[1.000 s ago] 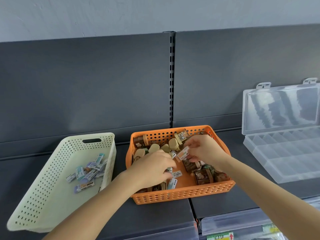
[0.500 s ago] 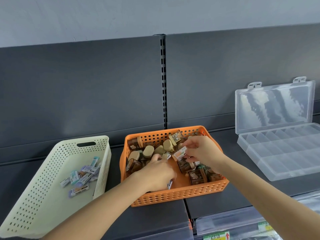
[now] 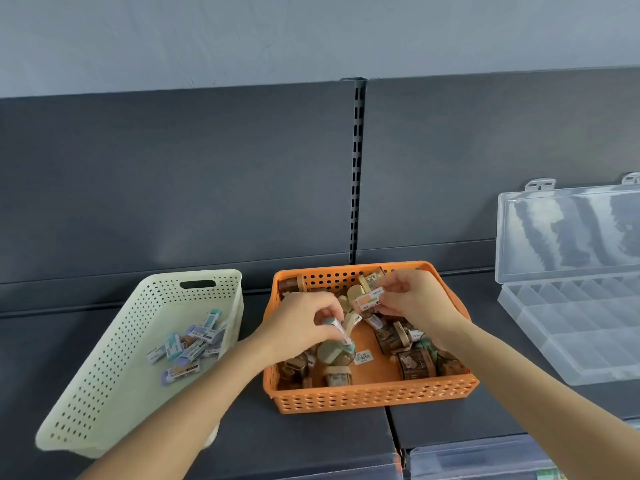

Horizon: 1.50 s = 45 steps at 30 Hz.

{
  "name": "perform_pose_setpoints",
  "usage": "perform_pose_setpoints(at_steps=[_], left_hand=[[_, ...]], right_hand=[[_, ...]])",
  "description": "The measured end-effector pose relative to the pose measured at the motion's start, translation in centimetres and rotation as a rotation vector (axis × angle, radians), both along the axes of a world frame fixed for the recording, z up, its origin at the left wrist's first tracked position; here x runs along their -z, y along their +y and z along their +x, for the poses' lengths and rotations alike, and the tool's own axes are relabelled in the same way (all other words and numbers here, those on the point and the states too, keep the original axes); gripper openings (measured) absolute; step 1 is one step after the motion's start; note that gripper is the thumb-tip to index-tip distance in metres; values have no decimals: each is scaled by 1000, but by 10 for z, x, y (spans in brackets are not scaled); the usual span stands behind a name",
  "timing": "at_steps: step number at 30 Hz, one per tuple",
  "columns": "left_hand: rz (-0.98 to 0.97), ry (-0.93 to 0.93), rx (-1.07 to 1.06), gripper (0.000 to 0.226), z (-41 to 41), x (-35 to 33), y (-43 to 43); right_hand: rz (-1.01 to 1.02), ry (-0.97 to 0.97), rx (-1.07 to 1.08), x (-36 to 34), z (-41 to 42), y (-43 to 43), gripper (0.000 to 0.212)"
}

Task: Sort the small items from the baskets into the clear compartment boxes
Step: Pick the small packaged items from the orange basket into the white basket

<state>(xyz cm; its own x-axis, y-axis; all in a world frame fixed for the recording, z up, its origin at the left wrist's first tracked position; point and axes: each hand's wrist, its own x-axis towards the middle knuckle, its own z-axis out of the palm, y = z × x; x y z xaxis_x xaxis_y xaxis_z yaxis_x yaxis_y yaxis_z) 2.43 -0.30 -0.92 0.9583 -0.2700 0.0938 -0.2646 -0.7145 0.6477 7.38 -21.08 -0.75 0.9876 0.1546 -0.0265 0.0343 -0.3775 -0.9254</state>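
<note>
Left grip: we see the left hand (image 3: pixel 298 327) low in the basket, fingers curled round a small white-labelled stick with a teal cap (image 3: pixel 337 329).
Right grip: the right hand (image 3: pixel 415 303) pinches a small flat packet with an orange-and-white label (image 3: pixel 370 299), held above the pile.
Basket: an orange perforated plastic basket (image 3: pixel 374 396) on the dark shelf (image 3: pixel 311 441), with brown and beige little jars (image 3: pixel 414 365) heaped inside.
Left of it: a cream perforated plastic basket (image 3: pixel 114 358) holding small blue and purple packets (image 3: pixel 190 344).
Far right: we find the clear plastic compartment box (image 3: pixel 571 327), lid up, well apart from both hands.

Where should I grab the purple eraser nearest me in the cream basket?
Pinch the purple eraser across its long sides at mid-length, from above: it lies flat on the cream basket floor with nothing on top.
</note>
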Motion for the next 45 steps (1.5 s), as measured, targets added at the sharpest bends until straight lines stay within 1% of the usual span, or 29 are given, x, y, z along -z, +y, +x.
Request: perform_pose_setpoints(at_steps=[2,5,10,12,16,19,24,27,30,34,37,40,43,45], left_hand=[[-92,-22,-84,14,-6,-3,17],[-125,-98,-207,14,-16,-7,43],[-125,-172,-406,11,-38,-7,88],[-122,-200,-498,12,-46,-5,105],[-46,-240,-612,22,-57,1,131],[-17,-199,-645,32,-64,9,146],[119,-195,-651,18,-68,20,165],[137,-148,-660,23,-71,19,167],[108,-121,-621,24,-73,14,163],[134,-167,-534,19,-69,5,149],[114,-172,-434,26,-63,-1,129],[123,-170,-315,29,-57,-5,106],[139,-156,-234,33,-49,-5,87],[151,-139,-217,35,-45,-5,79]], right_hand=[[13,-11,-20,-4,-1,10,16],[37,-25,-69,-9,-3,32,12],[49,-40,-175,-14,-8,81,6],[33,-56,-224,-13,-11,102,7],[18,-58,-281,-10,-16,143,12],[-58,-75,-307,-5,-17,169,12],[-151,-133,-389,5,-18,197,14],[-183,-136,-449,5,-19,204,22],[-195,-158,-539,2,-20,201,31],[-259,-275,-522,-11,-14,172,34],[-354,-343,-490,-12,-5,138,30],[-528,-351,-597,-10,-4,108,29],[-663,-356,-786,-8,-12,90,48],[-701,-394,-822,-3,-16,88,63]])
